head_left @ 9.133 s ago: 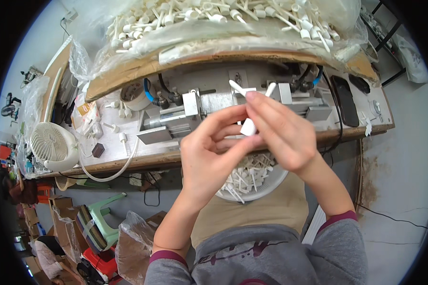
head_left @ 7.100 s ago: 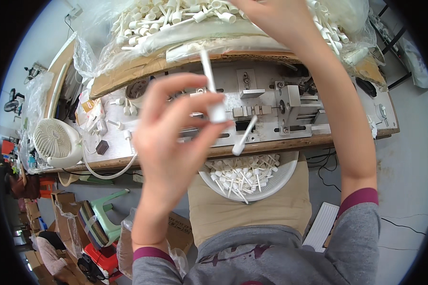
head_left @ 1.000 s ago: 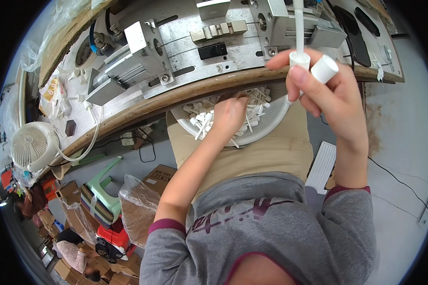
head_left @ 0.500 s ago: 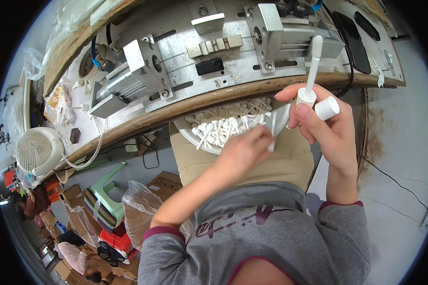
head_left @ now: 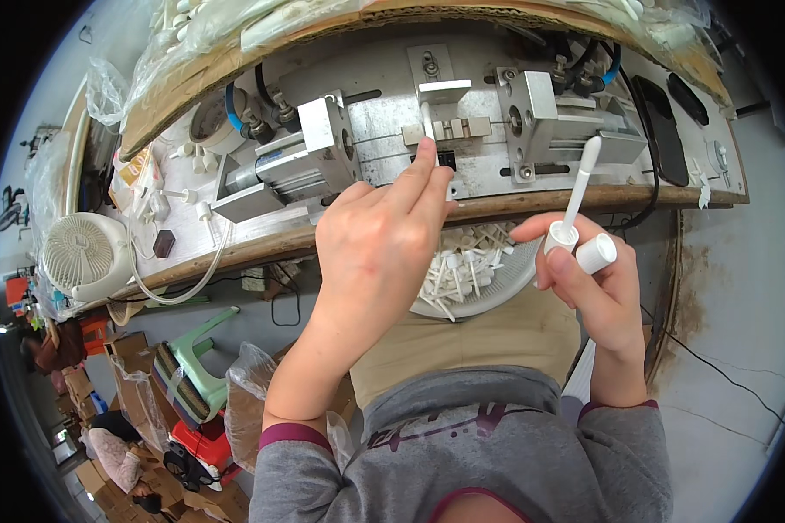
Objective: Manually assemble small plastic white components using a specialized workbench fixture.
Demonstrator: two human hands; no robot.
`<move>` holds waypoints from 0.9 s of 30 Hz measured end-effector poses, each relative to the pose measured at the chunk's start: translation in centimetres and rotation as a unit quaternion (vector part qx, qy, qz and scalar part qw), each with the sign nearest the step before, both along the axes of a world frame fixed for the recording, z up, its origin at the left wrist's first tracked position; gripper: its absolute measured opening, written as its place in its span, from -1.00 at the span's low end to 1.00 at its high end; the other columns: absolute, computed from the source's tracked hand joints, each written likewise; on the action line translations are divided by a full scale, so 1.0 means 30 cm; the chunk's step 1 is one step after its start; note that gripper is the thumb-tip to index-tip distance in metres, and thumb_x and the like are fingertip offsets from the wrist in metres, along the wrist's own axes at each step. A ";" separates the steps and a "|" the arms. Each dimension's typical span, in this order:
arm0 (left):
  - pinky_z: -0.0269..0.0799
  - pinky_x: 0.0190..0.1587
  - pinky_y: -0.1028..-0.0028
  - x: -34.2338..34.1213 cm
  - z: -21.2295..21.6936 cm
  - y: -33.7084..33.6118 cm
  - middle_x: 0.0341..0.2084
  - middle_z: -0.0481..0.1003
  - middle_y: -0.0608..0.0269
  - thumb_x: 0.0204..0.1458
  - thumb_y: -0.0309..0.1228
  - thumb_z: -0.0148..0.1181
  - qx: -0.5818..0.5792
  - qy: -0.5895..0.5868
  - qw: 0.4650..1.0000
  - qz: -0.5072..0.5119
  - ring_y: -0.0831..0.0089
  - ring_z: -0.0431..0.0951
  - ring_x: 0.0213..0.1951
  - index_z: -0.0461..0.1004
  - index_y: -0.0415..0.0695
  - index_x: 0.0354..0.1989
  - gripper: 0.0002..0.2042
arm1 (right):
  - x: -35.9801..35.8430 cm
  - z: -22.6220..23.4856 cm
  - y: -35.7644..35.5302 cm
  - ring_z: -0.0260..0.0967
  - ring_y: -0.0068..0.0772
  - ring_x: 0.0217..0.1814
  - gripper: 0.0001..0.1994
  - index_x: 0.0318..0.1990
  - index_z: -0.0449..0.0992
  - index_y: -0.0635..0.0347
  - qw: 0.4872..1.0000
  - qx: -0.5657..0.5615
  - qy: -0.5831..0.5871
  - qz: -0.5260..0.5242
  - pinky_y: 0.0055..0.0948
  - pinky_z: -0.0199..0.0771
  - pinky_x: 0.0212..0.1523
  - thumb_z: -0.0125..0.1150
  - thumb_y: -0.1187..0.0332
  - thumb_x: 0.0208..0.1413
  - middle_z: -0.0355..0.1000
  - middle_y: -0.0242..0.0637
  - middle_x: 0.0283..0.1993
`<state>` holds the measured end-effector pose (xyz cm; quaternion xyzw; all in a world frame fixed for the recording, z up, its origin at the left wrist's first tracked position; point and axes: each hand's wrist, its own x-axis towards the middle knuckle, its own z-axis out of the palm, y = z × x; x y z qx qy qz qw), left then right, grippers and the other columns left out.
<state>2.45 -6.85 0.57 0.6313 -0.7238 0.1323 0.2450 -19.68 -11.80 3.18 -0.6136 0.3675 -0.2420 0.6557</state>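
My left hand (head_left: 375, 235) reaches over the bench edge to a small slotted metal block (head_left: 473, 128) on the fixture plate. Its fingertips are on a slim white applicator wand (head_left: 426, 115) that lies at the block's left end; the wand's lower part is hidden by the fingers. In my right hand (head_left: 615, 301) a white cap with an upright applicator wand (head_left: 582, 179) is pinched between thumb and fingers. A second white cap (head_left: 596, 253) rests among the same fingers, pointing sideways. Below, a white basket (head_left: 522, 277) on my lap holds many white capped wands (head_left: 453, 277).
Metal cylinder clamps flank the block, a left one (head_left: 323, 131) and a right one (head_left: 539, 113). A small white fan (head_left: 83, 253) stands at the bench's left end. Dark phone (head_left: 658, 131) lies on the right. A green stool (head_left: 192, 357) and cartons are on the floor.
My left hand has moved up from the basket to the slotted block, bringing a white wand. My right hand keeps its caps and has hardly moved; the view has shifted.
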 end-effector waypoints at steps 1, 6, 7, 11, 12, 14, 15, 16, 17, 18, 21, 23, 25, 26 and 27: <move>0.37 -0.50 0.50 -0.001 0.005 -0.005 -0.10 0.65 0.34 -0.10 -0.37 0.43 -0.002 -0.005 1.000 -0.002 0.43 0.41 -0.63 0.65 -0.08 -0.22 -0.76 | 0.001 -0.012 -0.002 0.33 -0.72 -0.33 -0.78 -0.06 0.60 0.26 1.000 -0.011 0.002 0.007 -0.65 0.29 -0.33 0.22 0.32 0.26 0.46 -0.49 -0.39; 0.40 -0.50 0.48 -0.006 0.027 -0.015 -0.10 0.65 0.32 -0.12 -0.37 0.44 0.038 -0.047 0.998 -0.001 0.40 0.45 -0.63 0.66 -0.09 -0.23 -0.76 | 0.022 -0.023 -0.003 0.34 -0.72 -0.35 -0.80 -0.14 0.60 0.26 0.998 -0.045 0.012 0.030 -0.62 0.32 -0.33 0.23 0.31 0.26 0.50 -0.46 -0.39; 0.40 -0.50 0.48 -0.006 0.030 -0.014 -0.10 0.65 0.32 -0.12 -0.37 0.44 0.043 -0.057 0.997 -0.001 0.40 0.45 -0.63 0.66 -0.10 -0.23 -0.76 | 0.028 -0.019 -0.003 0.34 -0.72 -0.35 -0.81 -0.15 0.60 0.26 0.998 -0.050 0.014 0.036 -0.62 0.32 -0.33 0.23 0.31 0.26 0.50 -0.46 -0.40; 0.41 -0.50 0.48 0.001 0.028 -0.019 -0.10 0.64 0.30 -0.11 -0.38 0.43 0.043 -0.073 0.996 -0.014 0.40 0.46 -0.63 0.66 -0.11 -0.24 -0.76 | 0.043 -0.029 -0.009 0.33 -0.73 -0.37 -0.82 -0.21 0.59 0.26 0.998 -0.039 0.021 0.047 -0.62 0.31 -0.35 0.23 0.31 0.26 0.49 -0.47 -0.43; 0.43 -0.49 0.47 0.002 0.030 -0.018 -0.10 0.64 0.29 -0.12 -0.38 0.44 0.046 -0.064 0.997 -0.013 0.39 0.49 -0.60 0.66 -0.11 -0.22 -0.74 | 0.041 -0.033 -0.009 0.31 -0.74 -0.38 -0.82 -0.23 0.58 0.26 0.998 -0.015 0.031 0.046 -0.62 0.29 -0.38 0.24 0.31 0.25 0.48 -0.48 -0.44; 0.46 -0.45 0.47 0.007 0.039 -0.006 -0.10 0.64 0.26 -0.13 -0.37 0.45 0.052 -0.044 0.998 -0.011 0.38 0.56 -0.53 0.65 -0.11 -0.17 -0.70 | 0.047 -0.049 -0.011 0.30 -0.74 -0.40 -0.82 -0.24 0.59 0.26 0.999 0.017 0.016 0.033 -0.62 0.27 -0.40 0.24 0.31 0.25 0.46 -0.49 -0.45; 0.49 -0.42 0.46 0.005 0.045 0.000 -0.10 0.64 0.24 -0.15 -0.39 0.47 0.041 0.016 0.998 -0.038 0.36 0.58 -0.48 0.64 -0.12 -0.15 -0.67 | 0.048 -0.059 -0.013 0.29 -0.74 -0.41 -0.82 -0.24 0.59 0.26 0.999 0.034 0.010 0.024 -0.62 0.26 -0.41 0.24 0.31 0.25 0.46 -0.49 -0.46; 0.51 -0.39 0.46 0.001 0.052 0.012 -0.10 0.63 0.21 -0.17 -0.40 0.48 0.031 0.076 0.994 -0.066 0.35 0.61 -0.43 0.63 -0.13 -0.13 -0.64 | 0.048 -0.072 -0.015 0.27 -0.75 -0.42 -0.82 -0.24 0.59 0.27 0.999 0.025 0.010 0.023 -0.61 0.24 -0.43 0.24 0.31 0.25 0.45 -0.50 -0.47; 0.54 -0.36 0.45 -0.006 0.058 0.026 -0.10 0.63 0.19 -0.19 -0.41 0.49 0.020 0.136 0.986 -0.094 0.34 0.64 -0.38 0.62 -0.14 -0.10 -0.61 | 0.048 -0.085 -0.018 0.26 -0.75 -0.43 -0.82 -0.24 0.59 0.27 1.000 0.016 0.009 0.022 -0.61 0.23 -0.45 0.24 0.31 0.25 0.44 -0.51 -0.48; 0.57 -0.29 0.40 -0.022 0.053 0.050 -0.18 0.61 0.14 -0.24 -0.48 0.51 0.005 0.191 0.972 -0.135 0.29 0.64 -0.29 0.59 -0.18 -0.05 -0.54 | 0.047 -0.092 -0.015 0.25 -0.76 -0.44 -0.81 -0.24 0.59 0.27 1.000 0.011 0.010 0.023 -0.60 0.21 -0.47 0.23 0.31 0.26 0.43 -0.52 -0.49; 0.57 -0.29 0.37 -0.056 0.042 0.080 -0.28 0.58 0.13 -0.23 -0.53 0.50 0.018 0.236 0.958 -0.163 0.27 0.62 -0.33 0.59 -0.22 -0.05 -0.54 | 0.075 -0.072 -0.016 0.24 -0.77 -0.45 -0.80 -0.22 0.59 0.28 0.989 -0.066 0.030 0.125 -0.55 0.18 -0.51 0.23 0.29 0.27 0.44 -0.54 -0.50; 0.56 -0.33 0.39 -0.050 0.036 0.081 -0.32 0.55 0.16 -0.20 -0.61 0.46 0.005 0.244 0.958 -0.152 0.31 0.60 -0.29 0.59 -0.24 -0.06 -0.58 | 0.083 -0.069 -0.023 0.23 -0.78 -0.47 -0.79 -0.18 0.60 0.28 0.992 -0.046 0.025 0.115 -0.56 0.15 -0.52 0.25 0.29 0.27 0.43 -0.58 -0.50; 0.58 -0.33 0.42 -0.040 0.025 0.086 -0.27 0.55 0.14 -0.18 -0.64 0.45 -0.010 0.255 0.956 -0.142 0.34 0.60 -0.27 0.60 -0.26 -0.07 -0.60 | 0.086 -0.058 -0.028 0.23 -0.78 -0.46 -0.78 -0.15 0.60 0.29 0.996 0.013 0.012 0.093 -0.60 0.15 -0.51 0.26 0.28 0.26 0.43 -0.59 -0.49; 0.61 -0.28 0.45 -0.048 0.031 0.090 -0.19 0.53 0.13 -0.15 -0.69 0.40 0.001 0.293 0.951 -0.098 0.36 0.61 -0.22 0.61 -0.26 -0.08 -0.63 | 0.087 -0.061 -0.030 0.22 -0.79 -0.45 -0.77 -0.13 0.60 0.30 0.998 0.027 -0.018 0.060 -0.63 0.15 -0.49 0.27 0.29 0.26 0.41 -0.60 -0.48; 0.64 -0.23 0.44 -0.044 0.009 0.073 -0.09 0.52 0.10 -0.11 -0.69 0.39 -0.031 0.298 0.951 -0.083 0.36 0.61 -0.19 0.61 -0.27 -0.08 -0.65 | 0.087 -0.066 -0.029 0.21 -0.80 -0.44 -0.77 -0.11 0.59 0.31 0.998 0.042 -0.048 0.027 -0.67 0.15 -0.47 0.27 0.29 0.26 0.39 -0.62 -0.47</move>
